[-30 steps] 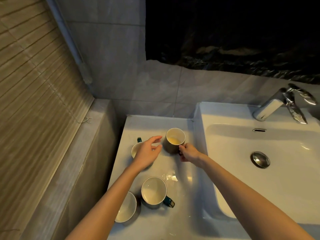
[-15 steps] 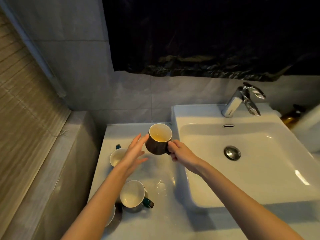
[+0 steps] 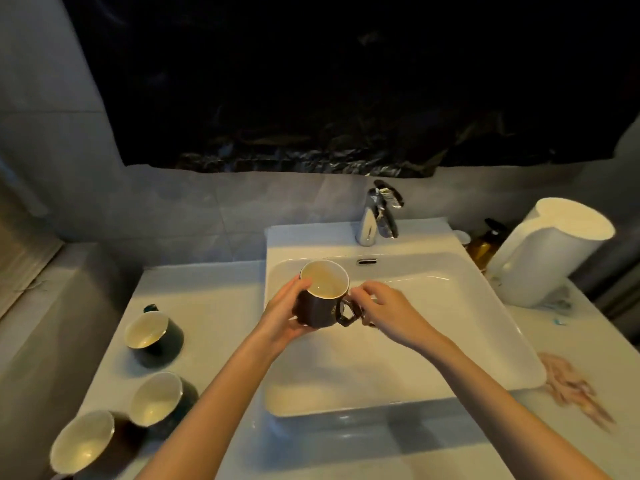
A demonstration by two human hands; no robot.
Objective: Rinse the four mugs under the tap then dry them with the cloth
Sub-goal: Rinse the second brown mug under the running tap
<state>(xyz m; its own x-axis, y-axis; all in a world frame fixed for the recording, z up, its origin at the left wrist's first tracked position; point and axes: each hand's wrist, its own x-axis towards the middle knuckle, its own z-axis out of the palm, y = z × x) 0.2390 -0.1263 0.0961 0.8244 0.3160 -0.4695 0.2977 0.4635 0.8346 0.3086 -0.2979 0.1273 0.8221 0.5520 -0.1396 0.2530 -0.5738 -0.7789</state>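
Observation:
A dark mug (image 3: 320, 311) with a pale inside is held upright over the left part of the white sink basin (image 3: 398, 372). My left hand (image 3: 280, 318) wraps round its body from the left. My right hand (image 3: 388, 311) pinches its handle from the right. The chrome tap (image 3: 372, 218) stands behind the basin, and no water shows. Three more dark mugs rest on the counter at the left: one at the back (image 3: 150, 334), one in the middle (image 3: 157, 398), one nearest me (image 3: 83, 441). A pinkish cloth (image 3: 571, 386) lies to the right of the basin.
A tall white jug (image 3: 550, 252) and a gold pump bottle (image 3: 485, 244) stand on the counter at the back right. A tiled wall with black sheeting rises behind the sink. A raised ledge (image 3: 52, 306) borders the counter on the left.
The mug has been lifted off the left counter and carried right, over the basin. My left hand, open beside it before, now grips its body. The view has swung right.

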